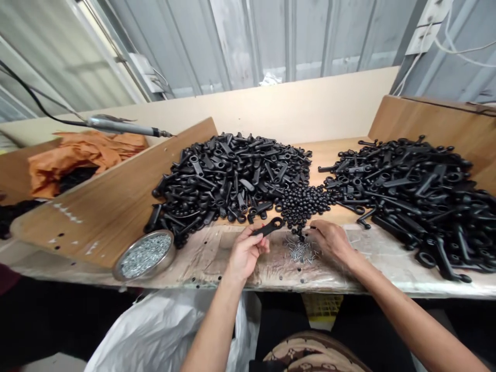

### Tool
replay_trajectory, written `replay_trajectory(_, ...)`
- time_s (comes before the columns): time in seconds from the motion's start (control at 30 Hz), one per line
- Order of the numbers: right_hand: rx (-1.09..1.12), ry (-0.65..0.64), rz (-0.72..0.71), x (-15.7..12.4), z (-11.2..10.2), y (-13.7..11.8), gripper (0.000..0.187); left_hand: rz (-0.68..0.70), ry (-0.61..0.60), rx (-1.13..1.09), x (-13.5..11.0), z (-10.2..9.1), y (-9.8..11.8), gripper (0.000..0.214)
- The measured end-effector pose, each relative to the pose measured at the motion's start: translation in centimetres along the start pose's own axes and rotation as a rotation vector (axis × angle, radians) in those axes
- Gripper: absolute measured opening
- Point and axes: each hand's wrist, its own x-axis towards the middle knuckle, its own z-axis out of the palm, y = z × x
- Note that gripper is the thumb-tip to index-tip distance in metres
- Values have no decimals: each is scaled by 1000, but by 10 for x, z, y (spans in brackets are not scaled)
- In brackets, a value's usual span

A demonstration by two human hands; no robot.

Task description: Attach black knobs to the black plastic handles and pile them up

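My left hand grips a black handle with a ring-shaped end, which points to the right above the worktop. A small pile of black beads or knobs lies just beyond it. My right hand is bent down at the near edge of these beads, its fingertips pressed together; whatever they may pinch is hidden. Between my hands, close to the right fingertips, is a loose heap of thin metal pins. A large heap of similar black handles rises behind my left hand.
Another heap of black cranked handles spreads at the right. At the left stand a metal bowl of pins and a slanted wooden board. A corded screwdriver-like tool hangs above it. A white sack is below the table edge.
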Motion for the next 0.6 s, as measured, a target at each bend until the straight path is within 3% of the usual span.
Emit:
replay_trajectory(0.07,350,0,-48,-11,-13,-9,20,17,-28,138,-8,7,-1,21)
replay_trajectory(0.17,719,-183,-123,-33,-29,-21,20,18,-172,403,-24,19,0,18)
replay_trajectory(0.27,818,-438,-100,-57,-33,-26,21,14,-369,585,-35,31,3,17)
replay_trajectory(0.33,738,-455,-82,-72,-30,-23,24,34,-369,595,-36,38,1,22)
replay_trajectory(0.4,508,-212,-153,-82,-24,-17,24,81,-176,459,-35,45,-7,31)
replay_trajectory(0.47,231,174,-293,-88,-14,-8,20,96,69,228,-34,53,-24,41)
replay_trajectory(0.53,40,397,-454,-87,-2,1,20,-41,99,31,-35,62,-44,50)
replay_trajectory(0.6,-111,403,-619,-83,11,6,23,-146,25,-99,-35,70,-63,49)
